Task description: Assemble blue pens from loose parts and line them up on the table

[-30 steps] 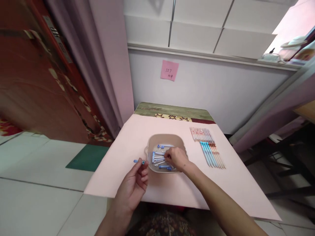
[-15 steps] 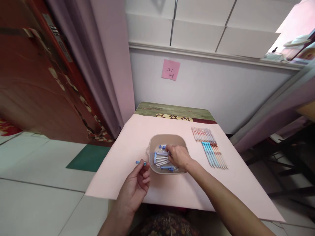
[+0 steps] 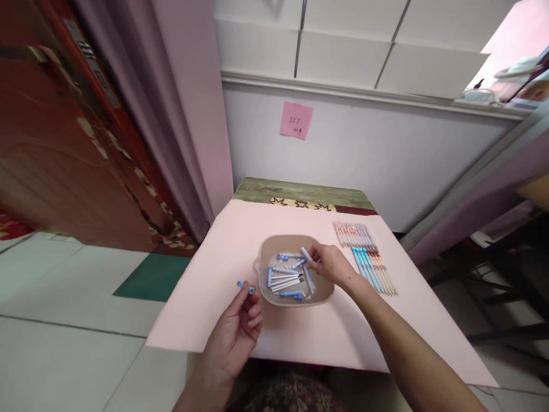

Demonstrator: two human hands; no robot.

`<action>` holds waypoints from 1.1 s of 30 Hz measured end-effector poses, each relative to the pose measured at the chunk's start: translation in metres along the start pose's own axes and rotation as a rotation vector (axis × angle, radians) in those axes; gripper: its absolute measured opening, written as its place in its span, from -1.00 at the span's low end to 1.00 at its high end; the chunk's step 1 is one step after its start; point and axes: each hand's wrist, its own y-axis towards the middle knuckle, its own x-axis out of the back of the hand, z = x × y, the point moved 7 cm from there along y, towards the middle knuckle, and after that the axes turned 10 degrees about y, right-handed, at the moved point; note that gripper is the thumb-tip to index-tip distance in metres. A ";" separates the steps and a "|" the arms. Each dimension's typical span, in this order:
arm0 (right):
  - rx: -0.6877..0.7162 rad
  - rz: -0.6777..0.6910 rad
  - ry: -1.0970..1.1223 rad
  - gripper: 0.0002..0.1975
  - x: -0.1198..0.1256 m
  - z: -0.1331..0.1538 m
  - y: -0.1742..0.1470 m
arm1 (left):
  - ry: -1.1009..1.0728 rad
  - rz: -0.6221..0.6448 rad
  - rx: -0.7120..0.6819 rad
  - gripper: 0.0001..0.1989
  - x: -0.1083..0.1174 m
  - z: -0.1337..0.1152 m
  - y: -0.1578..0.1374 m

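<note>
Tube (image 3: 306, 254), cylindrical and pale, tilts in right hand (image 3: 332, 264) above round-cornered basin (image 3: 281, 244).

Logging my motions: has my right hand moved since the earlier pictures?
Yes: judged against the bin, your right hand has shifted rightward, toward its right side.

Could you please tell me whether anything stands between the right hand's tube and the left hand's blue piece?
Loose pen parts and the tray's left wall lie between, seemingly lower; nothing visible blocks the way above.

Bin (image 3: 294, 243) matt plast.; pen parts (image 3: 270, 277) smooth plast.; tbl cover (image 3: 206, 286) matt
</note>
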 end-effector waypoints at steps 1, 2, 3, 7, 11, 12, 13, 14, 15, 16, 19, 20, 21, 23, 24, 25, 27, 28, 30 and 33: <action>-0.009 -0.007 0.002 -0.80 0.000 -0.001 -0.001 | 0.003 0.003 0.005 -0.94 0.000 0.002 0.001; -0.014 -0.011 0.002 -0.81 0.000 -0.001 -0.003 | 0.004 0.004 0.012 -0.95 0.000 0.004 0.003; -0.014 -0.011 0.000 -0.81 -0.002 0.000 -0.004 | 0.006 0.004 0.018 -0.95 -0.001 0.005 0.003; -0.003 0.024 -0.029 -0.83 -0.016 0.011 -0.009 | 0.016 -0.012 0.022 -0.97 -0.001 0.004 0.003; 0.013 0.088 -0.079 -0.85 -0.031 0.019 -0.011 | 0.018 -0.032 0.011 -0.96 0.002 -0.001 0.001; 0.010 0.094 -0.097 -0.84 -0.033 0.019 -0.011 | 0.018 -0.036 0.009 -0.96 0.004 -0.001 0.000; 0.006 0.098 -0.113 -0.83 -0.034 0.018 -0.011 | 0.018 -0.039 0.008 -0.96 0.005 -0.002 0.000; 0.002 0.105 -0.126 -0.82 -0.036 0.017 -0.010 | 0.018 -0.043 0.009 -0.96 0.006 -0.001 0.001; 0.002 0.113 -0.136 -0.83 -0.037 0.016 -0.010 | 0.019 -0.047 0.011 -0.96 0.006 0.000 0.001; 0.004 0.122 -0.144 -0.84 -0.038 0.015 -0.009 | 0.020 -0.050 0.015 -0.96 0.007 0.001 0.002; 0.005 0.125 -0.170 -0.84 -0.039 0.014 -0.009 | 0.023 -0.042 0.031 -0.96 0.006 0.004 0.003; 0.006 0.117 -0.180 -0.83 -0.039 0.015 -0.009 | 0.025 -0.035 0.033 -0.97 0.005 0.005 0.004; 0.011 0.109 -0.188 -0.82 -0.039 0.018 -0.009 | 0.027 -0.028 0.033 -0.97 0.004 0.005 0.004; 0.045 0.108 -0.192 -0.79 -0.042 0.025 -0.008 | 0.028 -0.022 0.030 -0.97 0.004 0.005 0.005; 0.074 0.117 -0.189 -0.79 -0.044 0.030 -0.008 | 0.029 -0.022 0.030 -0.97 0.004 0.005 0.005; 0.105 0.129 -0.186 -0.80 -0.047 0.035 -0.007 | 0.028 -0.021 0.030 -0.97 0.004 0.005 0.005; 0.162 0.156 -0.187 -0.82 -0.052 0.045 -0.006 | 0.027 -0.018 0.033 -0.97 0.005 0.005 0.006; 0.184 0.166 -0.192 -0.81 -0.055 0.049 -0.005 | 0.028 -0.018 0.035 -0.96 0.005 0.005 0.006; 0.216 0.180 -0.213 -0.79 -0.059 0.055 -0.003 | 0.040 -0.022 0.028 -0.96 0.005 0.005 0.005; 0.250 0.195 -0.255 -0.77 -0.063 0.063 -0.002 | 0.081 -0.018 0.004 -0.95 0.003 0.007 0.002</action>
